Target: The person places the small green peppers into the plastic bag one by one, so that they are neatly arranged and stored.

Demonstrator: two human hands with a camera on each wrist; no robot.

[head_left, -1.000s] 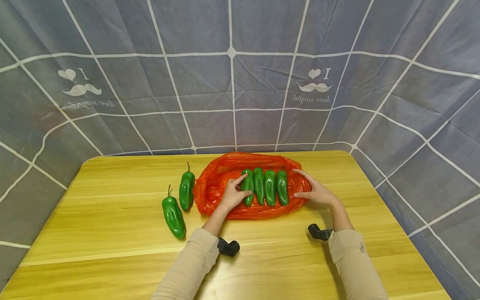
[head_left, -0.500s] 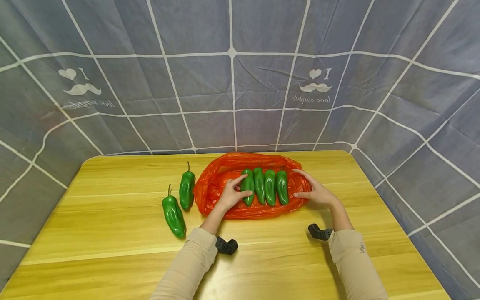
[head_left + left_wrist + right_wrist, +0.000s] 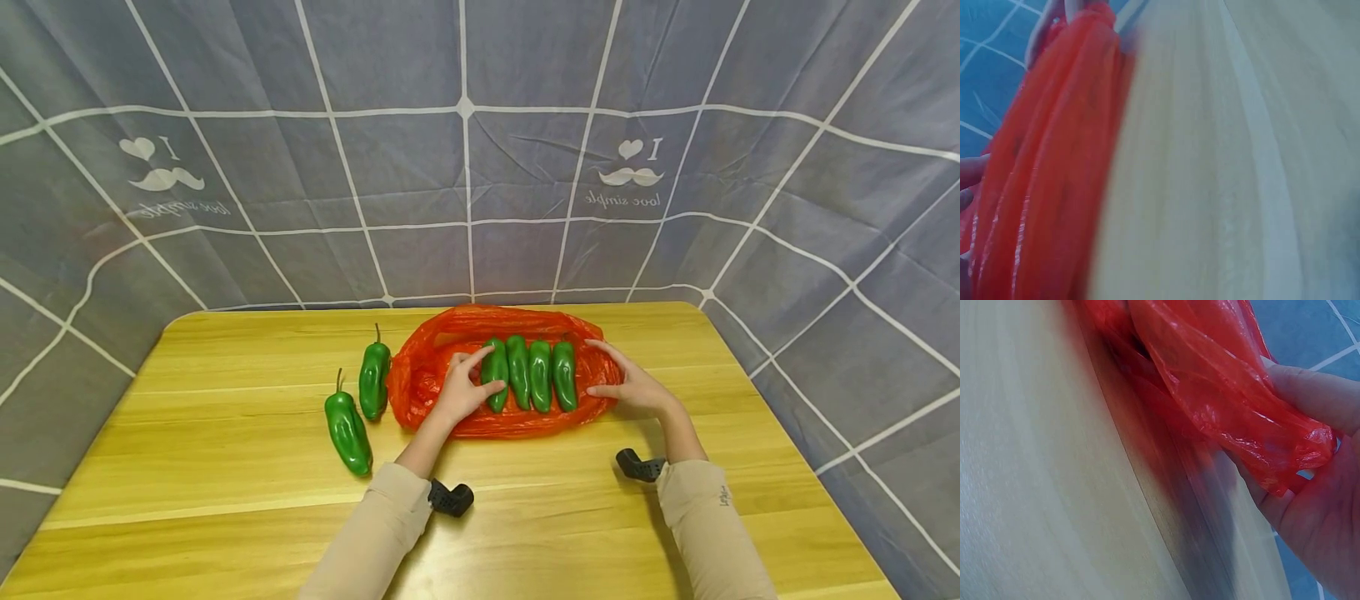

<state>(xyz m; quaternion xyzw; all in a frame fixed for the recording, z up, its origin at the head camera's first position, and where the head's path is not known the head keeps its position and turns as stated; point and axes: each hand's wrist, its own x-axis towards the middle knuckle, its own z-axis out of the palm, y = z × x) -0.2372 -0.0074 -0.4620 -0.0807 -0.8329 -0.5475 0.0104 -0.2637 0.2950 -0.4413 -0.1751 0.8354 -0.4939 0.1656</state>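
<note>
In the head view, several green peppers (image 3: 540, 375) lie side by side in an opened red plastic bag (image 3: 510, 428). My left hand (image 3: 461, 396) reaches over the bag's near side, thumb and index finger spread along the leftmost pepper (image 3: 497, 367) in the row. That pepper lies level with the others. My right hand (image 3: 637, 385) holds the bag's right end, and its thumb and index finger stand apart over the rim. In the right wrist view, bunched red film (image 3: 1235, 419) sits between the digits of the right hand (image 3: 1329, 506).
Two more green peppers with stems lie left of the bag: one close to its edge (image 3: 373, 382), the other nearer the front (image 3: 348, 435). The wooden table (image 3: 540, 517) backs onto a grey checked curtain (image 3: 525, 167). A black wrist camera mount juts from each sleeve.
My left hand has shifted slightly, and its other fingers have drawn back from the leftmost pepper's side. The right hand, bag and peppers stay nearly still.
</note>
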